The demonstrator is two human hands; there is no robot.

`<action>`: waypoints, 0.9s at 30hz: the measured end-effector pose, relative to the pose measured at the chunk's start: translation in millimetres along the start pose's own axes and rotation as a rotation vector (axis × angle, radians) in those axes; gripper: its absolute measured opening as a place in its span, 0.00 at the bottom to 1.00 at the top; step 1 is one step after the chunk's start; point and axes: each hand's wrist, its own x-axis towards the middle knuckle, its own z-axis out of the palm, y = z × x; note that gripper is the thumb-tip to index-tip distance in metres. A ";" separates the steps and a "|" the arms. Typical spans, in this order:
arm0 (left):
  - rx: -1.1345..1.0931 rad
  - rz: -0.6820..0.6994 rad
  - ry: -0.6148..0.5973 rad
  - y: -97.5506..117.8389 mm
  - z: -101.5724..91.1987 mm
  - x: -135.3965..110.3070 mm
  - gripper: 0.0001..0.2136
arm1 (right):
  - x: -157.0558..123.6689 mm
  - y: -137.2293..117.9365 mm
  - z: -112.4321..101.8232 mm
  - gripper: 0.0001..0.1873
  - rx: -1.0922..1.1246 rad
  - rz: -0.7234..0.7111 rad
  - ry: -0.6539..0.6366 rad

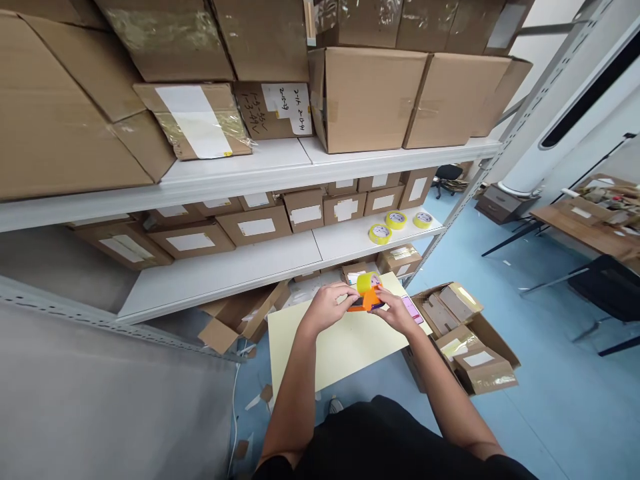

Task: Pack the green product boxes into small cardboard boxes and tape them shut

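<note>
Both hands hold one thing. The left hand (327, 305) wraps its fingers around the near side of the orange tape gun (367, 298), and the right hand (395, 311) pinches it from the other side. A yellow tape roll (369, 281) sits on top of the gun. They hold it up over the far right corner of the pale yellow counter (330, 350).

The gun's cutting teeth are hidden under the fingers, so a slip could scratch a finger. The roll could pop off and drop into the open box (467, 343) by the counter's right edge. Three spare rolls (396, 219) lie at the right end of the shelf (250, 263), well apart.
</note>
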 end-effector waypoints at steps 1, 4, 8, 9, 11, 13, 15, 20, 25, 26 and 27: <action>0.002 -0.006 0.021 -2.4 0.0 0.0 0.09 | 0.2 1.8 2.8 0.15 -0.002 0.006 -0.001; 0.017 -0.018 0.122 -10.2 3.3 3.5 0.09 | 1.3 10.3 10.6 0.15 0.012 0.033 0.011; 0.113 0.009 0.242 -15.3 8.0 16.3 0.11 | 9.8 21.5 13.4 0.18 0.046 0.018 0.051; 0.140 0.022 0.267 -14.8 8.9 20.5 0.12 | 13.5 23.0 11.7 0.18 0.053 0.006 0.048; 0.192 0.061 0.308 -11.5 11.5 29.4 0.12 | 22.2 24.3 5.4 0.18 0.072 -0.010 0.030; 0.244 0.112 0.346 -6.6 16.1 38.5 0.12 | 31.6 24.9 -3.4 0.17 0.091 -0.008 0.006; 0.297 0.152 0.397 -1.8 22.7 46.9 0.13 | 40.8 26.4 -12.6 0.18 0.110 -0.011 -0.014; 0.418 0.159 0.530 6.7 37.4 65.4 0.14 | 60.8 37.8 -29.6 0.18 0.135 -0.056 -0.054; 0.475 0.150 0.540 10.8 45.2 81.2 0.13 | 76.2 54.9 -38.3 0.19 0.153 -0.069 -0.071; 0.486 0.142 0.548 11.2 46.3 83.4 0.13 | 78.5 58.3 -39.5 0.19 0.160 -0.070 -0.084; 0.494 0.135 0.559 11.4 46.8 85.1 0.13 | 80.4 61.7 -40.7 0.19 0.169 -0.071 -0.098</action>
